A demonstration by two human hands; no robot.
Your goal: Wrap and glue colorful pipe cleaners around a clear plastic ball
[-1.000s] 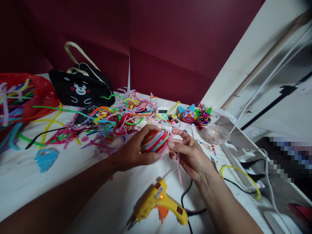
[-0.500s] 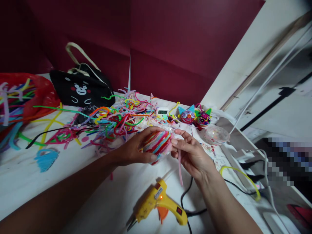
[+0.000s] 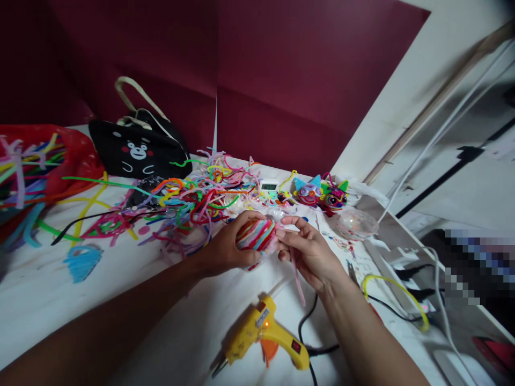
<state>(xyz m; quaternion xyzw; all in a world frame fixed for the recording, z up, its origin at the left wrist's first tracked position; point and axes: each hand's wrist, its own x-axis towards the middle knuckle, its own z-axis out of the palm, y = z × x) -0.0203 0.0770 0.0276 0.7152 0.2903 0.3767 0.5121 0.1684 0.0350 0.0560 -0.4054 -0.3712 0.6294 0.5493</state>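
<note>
My left hand (image 3: 231,244) is closed around a rounded piece wrapped in striped pipe cleaners (image 3: 257,236), red, orange, blue and pink. At its right side my right hand (image 3: 308,246) pinches a pink pipe cleaner (image 3: 298,279), whose loose end hangs down below the fingers. The pink strand meets the wrapped piece near my fingertips; the exact contact is hidden. Below both hands a yellow hot glue gun (image 3: 261,332) lies on the table with its orange light lit and its nozzle pointing lower left.
A heap of coloured pipe cleaners (image 3: 201,193) spreads behind my left hand, near a black bag (image 3: 140,150) and a red plastic bag (image 3: 76,161). Two pipe-cleaner animal heads (image 3: 309,192), a clear bowl (image 3: 357,224) and a small digital clock (image 3: 269,186) stand farther back. A power strip (image 3: 414,300) is right.
My right hand has shifted slightly left, and the striped piece has turned a little in my left hand. The pink strand's loose end now slants more to the right.
</note>
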